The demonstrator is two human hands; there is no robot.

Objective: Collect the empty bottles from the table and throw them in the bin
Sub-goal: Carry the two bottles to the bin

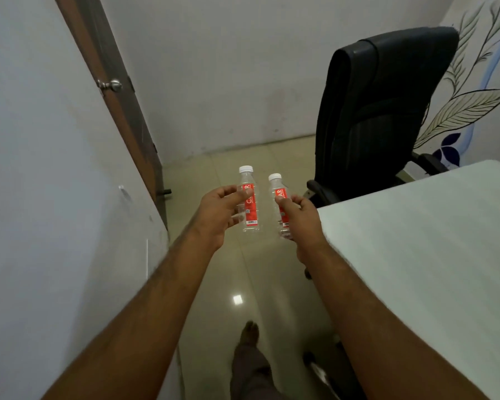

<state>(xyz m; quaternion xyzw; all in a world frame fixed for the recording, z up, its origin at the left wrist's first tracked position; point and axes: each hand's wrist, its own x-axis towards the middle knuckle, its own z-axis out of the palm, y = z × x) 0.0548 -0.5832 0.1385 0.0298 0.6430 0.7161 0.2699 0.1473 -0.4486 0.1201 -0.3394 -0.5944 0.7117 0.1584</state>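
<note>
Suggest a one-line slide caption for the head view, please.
Left hand and right hand each carry an upright capped bottle past the table, toward a black office chair.

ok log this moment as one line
left hand: holds bottle upright | right hand: holds second bottle upright | caps on | over floor, beside table | bin: not in view
</note>
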